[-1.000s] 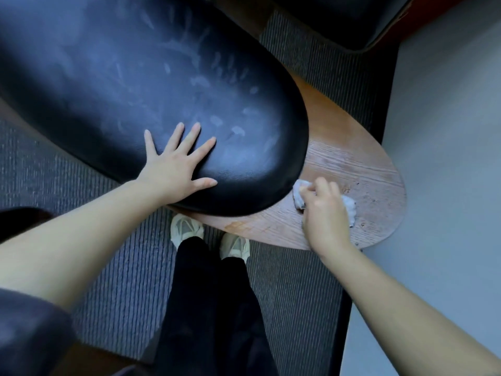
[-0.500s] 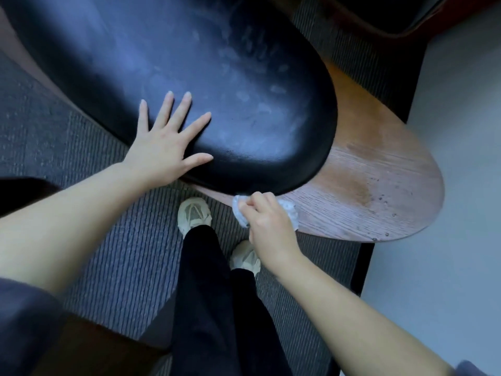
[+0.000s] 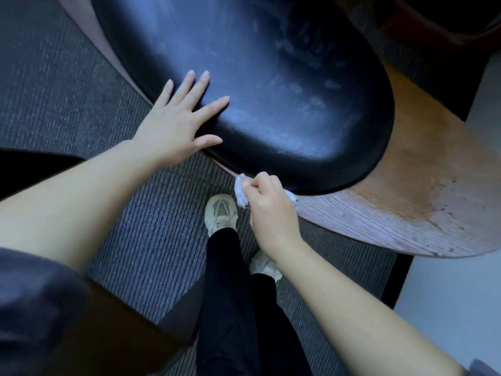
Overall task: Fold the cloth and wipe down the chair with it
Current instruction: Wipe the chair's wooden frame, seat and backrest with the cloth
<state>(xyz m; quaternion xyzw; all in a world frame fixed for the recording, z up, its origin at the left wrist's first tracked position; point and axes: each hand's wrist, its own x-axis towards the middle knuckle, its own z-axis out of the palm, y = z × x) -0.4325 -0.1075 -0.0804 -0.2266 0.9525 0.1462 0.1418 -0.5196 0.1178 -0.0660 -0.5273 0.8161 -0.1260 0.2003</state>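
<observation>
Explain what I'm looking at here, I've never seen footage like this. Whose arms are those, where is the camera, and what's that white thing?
There is no machine here: a person works with bare hands, so each grip is simply a hand. The one camera sits on the person's head and looks forward and down. That is why the arms reach in from the bottom and the shoes show below. The left grip lies flat, fingers spread, on the chair's black cushion. The right grip curls round a small white cloth and holds it at the near edge of the wooden base, right where the cushion meets it. Pale smears show on the cushion. The chair stands on ribbed carpet.
</observation>
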